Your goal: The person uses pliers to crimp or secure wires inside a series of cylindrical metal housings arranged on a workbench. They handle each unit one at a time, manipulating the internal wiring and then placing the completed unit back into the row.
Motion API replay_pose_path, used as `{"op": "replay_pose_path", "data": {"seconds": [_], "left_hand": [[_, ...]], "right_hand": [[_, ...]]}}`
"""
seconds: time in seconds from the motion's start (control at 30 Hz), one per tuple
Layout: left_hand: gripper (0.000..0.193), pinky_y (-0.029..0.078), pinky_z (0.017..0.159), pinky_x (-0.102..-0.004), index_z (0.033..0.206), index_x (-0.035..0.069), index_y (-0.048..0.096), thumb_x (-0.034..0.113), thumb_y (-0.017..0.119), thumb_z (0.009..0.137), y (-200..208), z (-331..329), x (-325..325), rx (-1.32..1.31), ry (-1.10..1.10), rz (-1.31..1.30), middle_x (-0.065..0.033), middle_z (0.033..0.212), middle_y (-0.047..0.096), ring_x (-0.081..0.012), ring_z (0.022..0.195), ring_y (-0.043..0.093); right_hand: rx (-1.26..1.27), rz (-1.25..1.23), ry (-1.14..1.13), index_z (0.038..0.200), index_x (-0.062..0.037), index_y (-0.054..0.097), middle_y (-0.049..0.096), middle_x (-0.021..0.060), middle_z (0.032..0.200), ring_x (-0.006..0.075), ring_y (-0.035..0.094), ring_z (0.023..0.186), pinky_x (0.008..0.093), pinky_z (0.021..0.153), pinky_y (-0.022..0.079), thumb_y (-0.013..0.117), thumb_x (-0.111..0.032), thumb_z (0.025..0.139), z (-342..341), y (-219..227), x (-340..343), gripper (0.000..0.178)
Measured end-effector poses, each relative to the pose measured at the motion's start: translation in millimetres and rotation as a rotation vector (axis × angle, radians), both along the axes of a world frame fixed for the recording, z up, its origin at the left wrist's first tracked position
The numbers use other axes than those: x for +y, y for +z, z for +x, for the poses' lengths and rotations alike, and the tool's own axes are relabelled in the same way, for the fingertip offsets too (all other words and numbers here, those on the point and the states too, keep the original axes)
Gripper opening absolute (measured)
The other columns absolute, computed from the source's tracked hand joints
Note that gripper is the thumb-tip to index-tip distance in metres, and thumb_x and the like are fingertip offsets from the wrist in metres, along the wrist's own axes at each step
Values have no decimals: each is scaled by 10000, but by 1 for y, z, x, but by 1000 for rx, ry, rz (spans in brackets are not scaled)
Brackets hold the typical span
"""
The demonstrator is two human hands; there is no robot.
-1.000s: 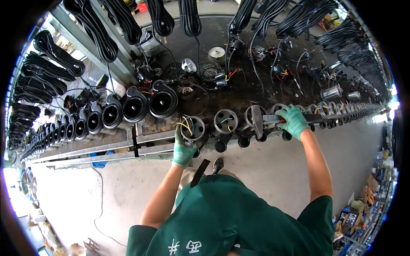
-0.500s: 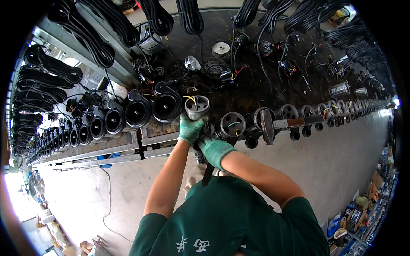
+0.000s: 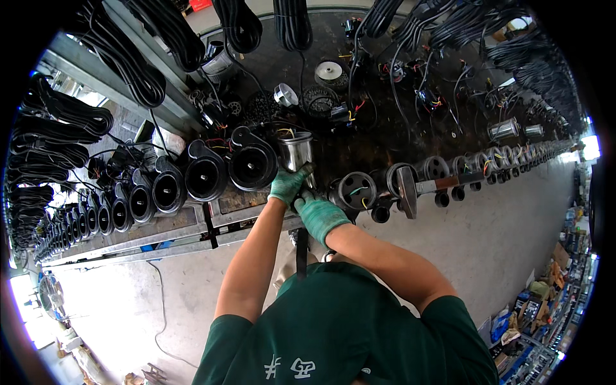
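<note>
A shiny metal cylinder [image 3: 296, 154], a motor-like casing, leans at the bench edge with a yellow wire at its far end. My left hand [image 3: 289, 184], in a green glove, is closed round its near part. Just right of it and closer to me, my right hand [image 3: 321, 218], gloved too, has its fingers curled by the cylinder's near end; what they grip is hidden. Left of the cylinder stands a black round pump housing [image 3: 253, 167] with an open front. On the right is a cylinder with a dark holed end [image 3: 357, 190] and a green wire.
A hammer [image 3: 406, 192] lies across the cylinders lined up on the right. More black housings [image 3: 168, 191] run along the edge to the left. Coiled black cables [image 3: 293, 25] hang over the bench. A silver cap [image 3: 285, 95] and wired parts [image 3: 430, 98] lie farther back.
The metal cylinder has tilted: its holed end faced me before and now points away, showing its shiny side. My left hand has turned with it; the right stays close by.
</note>
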State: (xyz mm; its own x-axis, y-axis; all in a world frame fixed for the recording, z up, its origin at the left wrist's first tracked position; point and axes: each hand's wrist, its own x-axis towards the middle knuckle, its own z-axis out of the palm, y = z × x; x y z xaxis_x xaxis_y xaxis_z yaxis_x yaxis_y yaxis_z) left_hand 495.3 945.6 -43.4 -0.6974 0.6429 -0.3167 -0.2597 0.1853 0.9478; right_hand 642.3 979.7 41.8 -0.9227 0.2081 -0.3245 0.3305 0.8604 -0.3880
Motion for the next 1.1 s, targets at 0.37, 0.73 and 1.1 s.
{"op": "replay_pose_path", "data": {"seconds": [0.37,0.73,1.1], "left_hand": [[610,613,879,-408,1517,145,438,417,662,1020,20,31,-61,-919,72,184,-120,1328,648,-238,1128,677],[718,653,805,-495,1592,154,218,230,648,1022,25,37,10,-607,373,334,-168,1305,623,-336,1046,714],[718,647,883,-411,1581,111,285,170,695,994,54,43,-2,-615,314,397,-144,1364,589,-265,1106,677]], "right_hand": [[156,-367,-268,1326,-36,588,643,240,1278,410,645,1152,422,1021,512,625,-75,874,-63,76,78,455],[139,-96,-263,1626,-158,302,339,207,1645,397,399,1476,438,1211,373,486,-187,1058,-104,17,106,599],[346,-195,-291,1538,-79,448,562,174,1510,295,569,1374,384,1143,452,564,-133,1050,-41,89,122,505]]}}
